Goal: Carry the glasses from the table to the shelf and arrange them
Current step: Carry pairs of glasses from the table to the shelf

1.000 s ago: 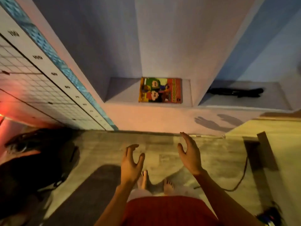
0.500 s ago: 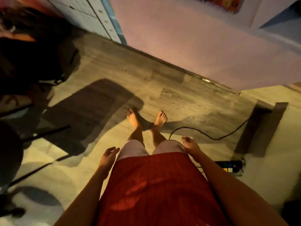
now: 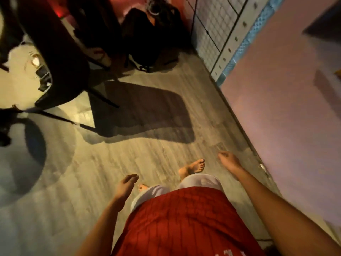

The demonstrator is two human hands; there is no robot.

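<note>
No glasses show in the head view, which looks down at the floor. My left hand (image 3: 126, 185) hangs beside my red shirt with fingers relaxed and holds nothing. My right hand (image 3: 228, 160) swings out in front, fingers loosely curled, also holding nothing. A dark table (image 3: 55, 52) with thin black legs stands at the upper left. The pink shelf unit (image 3: 287, 108) runs along the right side, and only a dark corner of one of its openings shows at the top right.
A dark bag (image 3: 147, 36) lies on the floor at the top, beside a white tiled panel (image 3: 217, 28). Small items sit on a pale surface (image 3: 36, 67) under the table. Grey wood floor (image 3: 129, 145) stretches ahead, crossed by shadows.
The view has swung left, away from the shelf and toward the table. Both hands have dropped from in front of the shelf to my sides. My feet have stepped along the floor.
</note>
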